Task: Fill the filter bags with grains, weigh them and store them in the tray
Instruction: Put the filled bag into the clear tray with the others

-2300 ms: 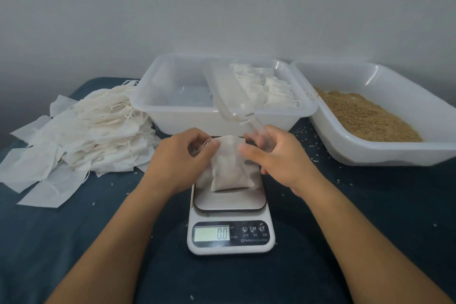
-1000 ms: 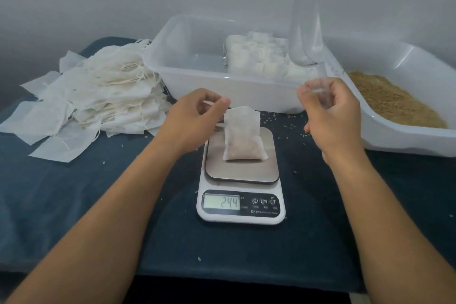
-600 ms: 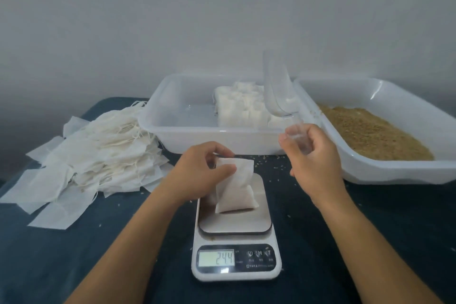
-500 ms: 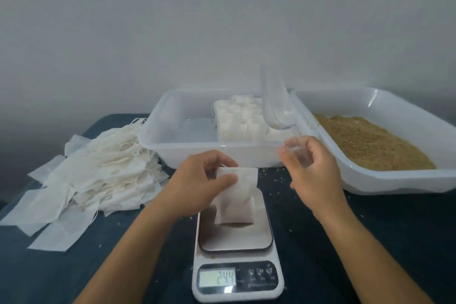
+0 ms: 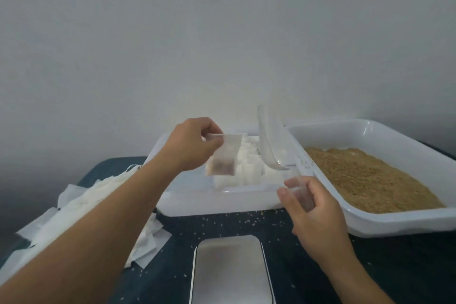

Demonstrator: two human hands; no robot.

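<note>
My left hand (image 5: 191, 143) pinches the top of a filled filter bag (image 5: 224, 155), which hangs in the air over the white storage tray (image 5: 217, 201). Grain shows dark through the bag's lower half. Several filled bags (image 5: 246, 168) stand packed in the tray's right part. My right hand (image 5: 313, 210) grips the handle of a clear plastic scoop (image 5: 269, 140), whose bowl points up over the tray's right edge. The scale's steel plate (image 5: 230, 270) lies bare at the bottom of the view.
A white tray of brown grain (image 5: 365, 175) stands at the right. A heap of flat filter bags (image 5: 81, 207) lies at the left on the dark blue cloth. Loose grains are scattered around the scale. A plain wall stands behind.
My left hand has lifted the filled bag off the scale and carried it up over the storage tray. The right hand still holds the scoop. The view has tilted upward.
</note>
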